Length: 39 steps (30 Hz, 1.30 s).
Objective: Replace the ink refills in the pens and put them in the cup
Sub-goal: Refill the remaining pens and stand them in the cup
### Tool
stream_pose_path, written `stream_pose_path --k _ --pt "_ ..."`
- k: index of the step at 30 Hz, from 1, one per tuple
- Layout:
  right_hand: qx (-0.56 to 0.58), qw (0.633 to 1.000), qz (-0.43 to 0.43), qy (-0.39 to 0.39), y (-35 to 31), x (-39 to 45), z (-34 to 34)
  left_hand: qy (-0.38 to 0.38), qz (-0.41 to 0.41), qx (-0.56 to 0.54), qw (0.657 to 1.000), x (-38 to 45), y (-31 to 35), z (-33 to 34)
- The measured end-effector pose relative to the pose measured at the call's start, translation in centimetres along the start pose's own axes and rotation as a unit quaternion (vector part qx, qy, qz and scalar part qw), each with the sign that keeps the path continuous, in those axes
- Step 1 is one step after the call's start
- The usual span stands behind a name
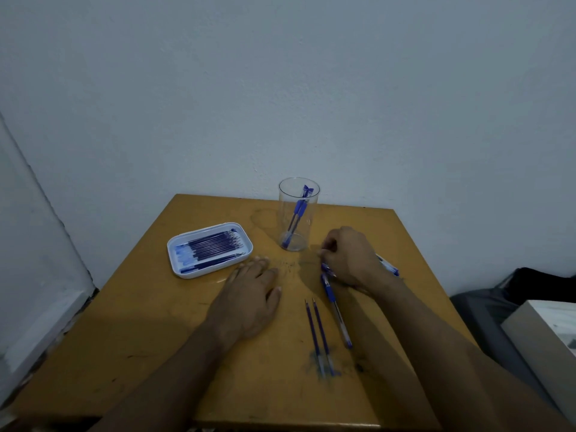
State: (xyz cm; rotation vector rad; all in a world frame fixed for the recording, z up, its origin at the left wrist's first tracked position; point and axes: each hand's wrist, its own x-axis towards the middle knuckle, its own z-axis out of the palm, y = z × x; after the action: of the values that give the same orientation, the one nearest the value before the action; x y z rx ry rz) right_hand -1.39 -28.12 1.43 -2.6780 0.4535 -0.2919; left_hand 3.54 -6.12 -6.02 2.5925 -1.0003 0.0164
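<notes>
The clear cup (298,213) stands far-centre on the wooden table (156,322), 2 pens (297,213) inside. Right hand (352,257) curls over a pen (388,265) just right; left hand (249,294) rests flat, fingers straight. 2 loose refills (318,335) lie near; a refill tray (209,250) sits left.

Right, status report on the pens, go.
Left hand flat on table, open. Right hand curled over a pen. Two pens in cup; one pen and two loose refills on table. Nothing blocking the cup.
</notes>
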Motion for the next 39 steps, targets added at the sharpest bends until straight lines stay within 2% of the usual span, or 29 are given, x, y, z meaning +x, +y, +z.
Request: stream_pose_path --k 5,9,11,13,15,16,18,22,26,39 --pt "0.078 0.996 -0.028 0.020 -1.8 -1.1 -2.6 0.000 -0.002 -0.002 1.000 0.1 0.0 0.0" --pt "0.090 0.994 -0.047 0.031 -4.3 -3.1 -3.3 0.004 0.002 -0.003 1.000 0.0 0.1 0.1" --pt "0.131 0.990 -0.047 -0.030 -5.5 -4.5 -3.1 0.009 0.009 0.000 1.000 0.1 0.0 0.2" --pt "0.199 0.965 -0.020 -0.169 -6.4 -6.3 -2.5 0.006 0.010 -0.009 1.000 0.2 -0.1 0.2" --pt "0.199 0.941 0.004 -0.273 -7.0 -7.8 -1.4 -0.006 0.013 -0.009 1.000 0.2 -0.3 0.1" --pt "0.184 0.939 0.010 -0.292 -7.2 -8.2 -0.8 -0.011 0.015 -0.007 1.000 0.2 -0.4 0.1" --pt "0.165 0.944 0.029 -0.285 -7.3 -8.7 -0.1 0.000 0.009 -0.032 0.999 0.4 -0.6 0.1" --pt "0.099 0.971 0.033 -0.215 -6.5 -8.1 0.1 0.031 0.001 -0.082 0.996 0.5 -1.2 0.3" --pt "0.075 0.971 0.047 -0.220 -5.5 -7.4 -0.3 0.035 0.008 -0.078 0.996 0.4 -1.3 0.3" --pt "0.129 0.960 0.061 -0.240 -4.3 -6.8 -0.4 0.031 0.000 -0.075 0.997 0.0 -0.6 -0.3"
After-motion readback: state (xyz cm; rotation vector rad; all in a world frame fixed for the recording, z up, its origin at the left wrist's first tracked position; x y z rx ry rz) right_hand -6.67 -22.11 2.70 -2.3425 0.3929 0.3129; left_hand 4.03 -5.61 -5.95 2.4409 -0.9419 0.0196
